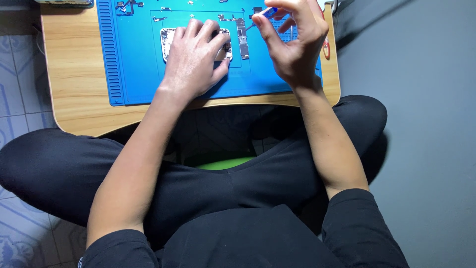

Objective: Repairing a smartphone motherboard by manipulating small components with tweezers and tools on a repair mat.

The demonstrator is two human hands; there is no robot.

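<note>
**Opened phone pinned flat on the blue repair mat**

We look down on a blue rubber repair mat (pixel 134 64) with ribbed edges, laid on a low, pale wooden table (pixel 69 74); every place below is told from that mat. Near the middle of the mat lies an opened, rectangular, light-coloured phone body (pixel 166 40), its insides facing up. Our left hand (pixel 193 57) lies flat over it, fingers spread and pressing down, so most of it is hidden. Just right of the phone, still on the mat, rests a long, narrow, dark circuit board (pixel 243 42). Above the mat's right part our right hand (pixel 292 42) is raised, thumb and forefinger pinched together on a small blue tool (pixel 270 12); what the tip does we cannot tell.

We judge the phone body light, stiff and fragile, with bare parts that should not be touched: best held by its outer frame, along the long edges. The mat looks grippy, so it should not slide.

Small loose parts (pixel 126 6) lie scattered along the mat's far edge. Left of the mat is a broad strip of bare wood; to its right only a thin strip with a red object (pixel 326 48) before the table ends. The near rim sits just above our crossed legs.
</note>
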